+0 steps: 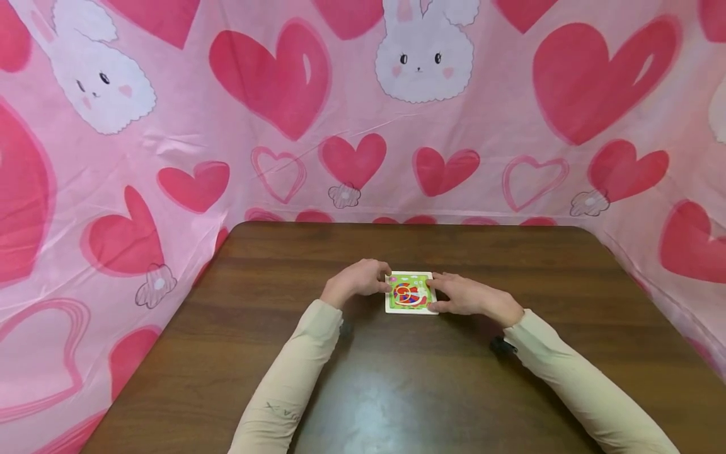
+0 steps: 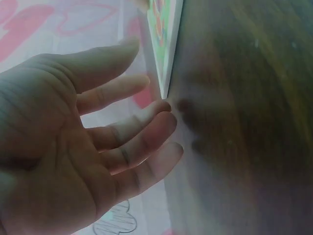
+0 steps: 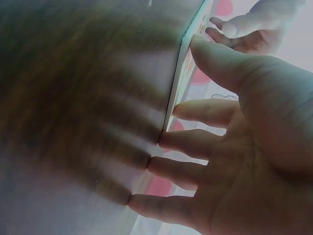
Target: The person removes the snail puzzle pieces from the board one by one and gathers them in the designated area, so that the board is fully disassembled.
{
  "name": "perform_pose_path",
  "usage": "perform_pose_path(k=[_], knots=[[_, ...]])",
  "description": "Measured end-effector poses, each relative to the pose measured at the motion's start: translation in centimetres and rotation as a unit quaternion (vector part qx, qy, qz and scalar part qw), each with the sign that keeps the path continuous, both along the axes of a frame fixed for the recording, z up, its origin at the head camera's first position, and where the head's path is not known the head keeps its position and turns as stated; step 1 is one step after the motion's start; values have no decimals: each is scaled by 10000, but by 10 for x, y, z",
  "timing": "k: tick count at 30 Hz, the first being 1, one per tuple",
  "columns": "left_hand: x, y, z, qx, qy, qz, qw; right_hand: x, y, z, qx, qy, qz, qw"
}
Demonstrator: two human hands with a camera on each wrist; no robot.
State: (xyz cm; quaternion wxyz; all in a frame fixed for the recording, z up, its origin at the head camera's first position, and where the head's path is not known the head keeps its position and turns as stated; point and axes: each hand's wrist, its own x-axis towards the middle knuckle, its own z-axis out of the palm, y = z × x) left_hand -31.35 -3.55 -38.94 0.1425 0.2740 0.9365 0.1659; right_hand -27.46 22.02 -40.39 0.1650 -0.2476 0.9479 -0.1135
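A thin square picture board (image 1: 413,307) lies flat on the brown table, with a white border and a green picture bearing a colourful spiral. At its left side is my left hand (image 1: 360,277), whose fingers are loosely bent. In the left wrist view that hand (image 2: 93,132) has its fingertips by the board's corner (image 2: 168,63), without gripping it. My right hand (image 1: 465,295) touches the board's right side. The right wrist view shows the thumb of this hand (image 3: 244,147) resting on the board's edge (image 3: 177,81), the fingers fairly straight and the lower fingertips on the table.
The wooden table (image 1: 272,271) extends around the board on all sides. Behind it and at both sides hangs a pink cloth (image 1: 397,126) printed with hearts and rabbits. Dark wrist devices (image 1: 501,345) sit under the light sleeves (image 1: 573,372).
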Motion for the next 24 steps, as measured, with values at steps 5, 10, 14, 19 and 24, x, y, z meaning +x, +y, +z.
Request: perform_pose_path(k=[5,10,14,19,24], knots=[[-5,5,-1,-50,19,-21,10000,1,0,-2,7,20,-6,10000],[-8,8,-2,-210,-47,41,9998,0,-1,-2,-7,-4,18,10000],[-8,9,-5,-234,49,4,9997,0,-2,-1,4,-6,33,10000],[-8,10,-7,-227,154,-56,9996,-1,-2,-1,0,-6,38,10000],[-6,13,-7,-260,198,-136,9994,1,-2,-1,-12,19,65,10000]])
